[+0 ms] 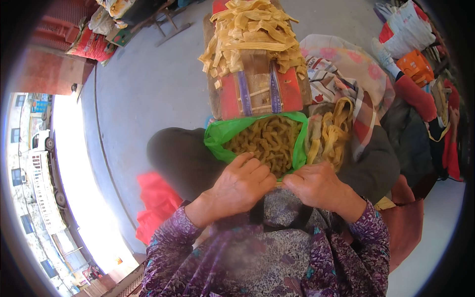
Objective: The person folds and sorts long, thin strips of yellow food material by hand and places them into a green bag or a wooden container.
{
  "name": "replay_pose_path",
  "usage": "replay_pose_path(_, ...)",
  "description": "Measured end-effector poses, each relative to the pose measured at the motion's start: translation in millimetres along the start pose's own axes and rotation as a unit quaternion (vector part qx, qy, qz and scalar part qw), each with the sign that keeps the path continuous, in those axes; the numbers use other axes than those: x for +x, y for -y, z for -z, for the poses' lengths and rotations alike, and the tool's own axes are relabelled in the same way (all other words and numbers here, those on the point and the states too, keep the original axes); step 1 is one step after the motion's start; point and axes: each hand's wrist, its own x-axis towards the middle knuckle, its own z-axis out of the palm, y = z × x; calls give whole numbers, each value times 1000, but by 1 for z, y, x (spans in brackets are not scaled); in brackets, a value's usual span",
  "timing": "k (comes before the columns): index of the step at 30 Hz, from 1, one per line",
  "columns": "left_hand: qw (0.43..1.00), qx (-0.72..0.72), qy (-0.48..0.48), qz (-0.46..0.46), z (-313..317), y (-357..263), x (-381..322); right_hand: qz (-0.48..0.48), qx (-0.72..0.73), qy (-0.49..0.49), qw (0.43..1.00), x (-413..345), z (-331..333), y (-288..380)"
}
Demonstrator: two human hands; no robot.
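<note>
My left hand (243, 182) and my right hand (315, 183) are close together over my lap, fingers curled and pinching. A short piece of a tan husk braid (279, 184) shows between them; the fingers hide most of what they grip. Just beyond is a green plastic bag (222, 138), its mouth wide, filled with coiled, braided husk cord (265, 139). Beyond the bag, flat yellowish husk strips (256, 33) lie heaped on a red-and-brown wooden board (232, 92) with two purple printed straps. More husk strips (332, 139) hang in a bundle beside my right hand.
Checked and flowered cloths (347, 63) lie at the right, near another person's red-clad leg (415, 94) and an orange bag (415, 68). Red fabric (157, 206) rests on the floor to the left. Sacks (96, 44) and a wooden stool (169, 28) stand farther off; a doorway opens at left.
</note>
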Motion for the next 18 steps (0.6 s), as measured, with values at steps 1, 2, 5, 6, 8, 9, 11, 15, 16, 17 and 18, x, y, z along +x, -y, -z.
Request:
replay_pose_path(1, 1000, 3, 4, -2, -1, -1, -3, -10, 14, 29, 999, -8, -2, -2)
replay_pose_path(2, 1000, 6, 8, -4, 0, -1, -6, -19, 28, 58, 998, -14, -3, -3)
replay_pose_path(5, 1000, 6, 10, 5, -1, -1, -13, -26, 84, 83, 993, -24, -3, -6)
replay_pose_path(6, 1000, 2, 10, 12, -2, 0, -14, -27, 79, 76, 994, -23, -3, -9)
replay_pose_path(8, 999, -28, -5, 41, -2, 7, -9, -29, 68, 64, 995, -19, -4, -15)
replay_pose_path(9, 996, -54, -20, 61, -3, 14, -2, -36, 46, 34, 998, -12, -1, -18)
replay_pose_path(11, 990, -79, -51, 100, 6, 26, 12, -43, 7, -31, 999, 11, 11, -28)
replay_pose_path(15, 976, -60, -130, 167, 32, 54, 36, -43, -155, -115, 980, 52, 32, -59)
replay_pose_path(16, 971, -53, -153, 174, 38, 61, 44, -40, -147, -140, 978, 63, 36, -64)
replay_pose_path(17, 966, -47, -175, 182, 42, 69, 52, -37, -139, -166, 976, 74, 40, -70)
replay_pose_path(18, 959, -49, -201, 196, 43, 79, 58, -33, -128, -191, 973, 86, 40, -76)
